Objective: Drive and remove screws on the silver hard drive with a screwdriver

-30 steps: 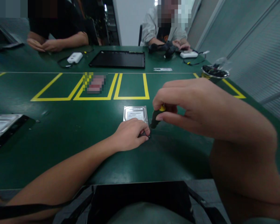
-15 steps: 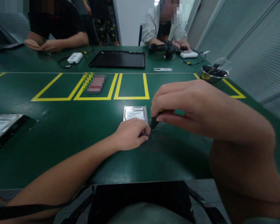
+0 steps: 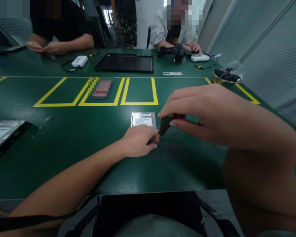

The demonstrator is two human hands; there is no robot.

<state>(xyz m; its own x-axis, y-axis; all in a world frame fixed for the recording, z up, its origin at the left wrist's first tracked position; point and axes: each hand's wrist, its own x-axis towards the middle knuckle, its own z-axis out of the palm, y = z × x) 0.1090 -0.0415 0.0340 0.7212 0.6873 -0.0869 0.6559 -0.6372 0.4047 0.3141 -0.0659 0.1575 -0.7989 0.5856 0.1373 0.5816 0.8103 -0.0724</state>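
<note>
A silver hard drive (image 3: 143, 119) with a white label lies on the green table in front of me. My left hand (image 3: 140, 141) covers its near part, fingers curled round its right side and gripping it. Between the fingers and thumb of my right hand (image 3: 187, 110) is a screwdriver (image 3: 165, 125) with a dark handle and a bit of yellow. It tilts down towards the drive's right edge, close to my left fingertips. Whether its tip sits in a screw is too small to tell.
Another hard drive (image 3: 7, 131) in a black bracket lies at the left, with small loose bits beside it. Yellow tape (image 3: 139, 104) marks boxes across the table. Further back are a black flat panel (image 3: 125, 62), white adapters (image 3: 79, 61) and a bowl (image 3: 227, 77). Two people sit opposite.
My right fingers have shifted on the screwdriver, so more of its handle shows. My left hand stays on the drive. A standing person in the background has moved right.
</note>
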